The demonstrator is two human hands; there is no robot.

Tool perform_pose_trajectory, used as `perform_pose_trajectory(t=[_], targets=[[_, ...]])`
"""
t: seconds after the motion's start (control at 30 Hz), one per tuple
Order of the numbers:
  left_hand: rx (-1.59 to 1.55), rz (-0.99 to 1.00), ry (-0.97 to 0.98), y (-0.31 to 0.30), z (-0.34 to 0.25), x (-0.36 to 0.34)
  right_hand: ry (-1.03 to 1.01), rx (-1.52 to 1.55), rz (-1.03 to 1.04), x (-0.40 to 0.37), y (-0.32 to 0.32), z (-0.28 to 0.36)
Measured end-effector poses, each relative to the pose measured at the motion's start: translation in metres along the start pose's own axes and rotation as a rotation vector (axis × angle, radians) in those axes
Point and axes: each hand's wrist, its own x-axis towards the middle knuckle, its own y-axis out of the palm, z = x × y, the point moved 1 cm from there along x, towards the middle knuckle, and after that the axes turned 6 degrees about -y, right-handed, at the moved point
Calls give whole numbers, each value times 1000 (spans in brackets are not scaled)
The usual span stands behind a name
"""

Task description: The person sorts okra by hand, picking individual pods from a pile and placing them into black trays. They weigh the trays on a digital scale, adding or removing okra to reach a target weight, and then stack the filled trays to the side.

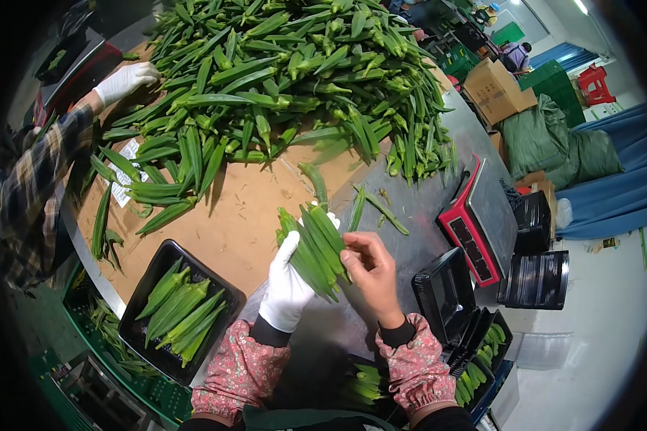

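Note:
My left hand [287, 287], in a white glove, is closed around a small bunch of okra [310, 248] above the table's front part. My bare right hand [370, 273] has its thumb and fingers pinched on the right side of the same bunch. The pods lie side by side, slanting across the glove. Beyond them rises a large heap of okra [295, 79]. Left of my hands stands a black plastic tray [230, 291] with several okra pods [183, 309] laid in it.
Brown cardboard [223, 215] covers part of the metal table. A red scale [474, 223] and stacked black trays [446, 294] stand at the right. Another person's gloved hand [126, 84] touches the heap at the left. Green sacks [535, 136] and a cardboard box [496, 90] are farther back.

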Motion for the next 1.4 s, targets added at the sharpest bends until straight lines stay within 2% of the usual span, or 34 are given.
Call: perform_pose_trajectory(t=[0.03, 0.13, 0.23, 0.33, 0.43, 0.53, 0.57, 0.73, 0.83, 0.93, 0.97, 1.07, 1.17, 1.27, 1.3, 1.4], targets=[[6, 15, -5, 0, 0, 0, -123, -210, 13, 2, 1, 10], [-7, 89, -26, 9, 0, -3, -402, -503, 55, 6, -5, 16], [-39, 87, -67, 11, 6, -4, -172, -256, 9, 13, -25, 15], [52, 158, -75, 3, 4, -6, 176, -105, -172, 28, -51, -18], [-77, 262, -100, -2, 0, -4, -150, -657, -57, 50, -50, -35], [-95, 208, -77, -1, -1, -5, -476, -1031, 147, 54, -31, -36], [-98, 202, -73, -1, -1, -4, -462, -1091, 210, 54, -25, -37], [-104, 256, -76, -3, -2, -3, -601, -1103, 164, 63, -37, -33], [-32, 128, -54, 0, -1, -4, -631, -969, 16, 71, -49, -24], [42, 103, -44, 2, 0, -4, -357, -865, -159, 93, -56, -30], [38, 100, -45, 2, -1, -4, -411, -826, -227, 108, -58, -32], [18, 97, -53, 1, 0, -4, -341, -839, -256, 162, -60, -41], [10, 102, -55, 2, 0, -4, -319, -892, -202, 197, -44, -56], [43, 86, -40, 5, -1, -5, -142, -987, -72, 214, -27, -57], [57, 81, -36, 7, -1, -6, -146, -1013, -125, 217, -24, -57], [92, 74, -30, 8, -2, -7, 25, -1125, -56, 216, -31, -50]])
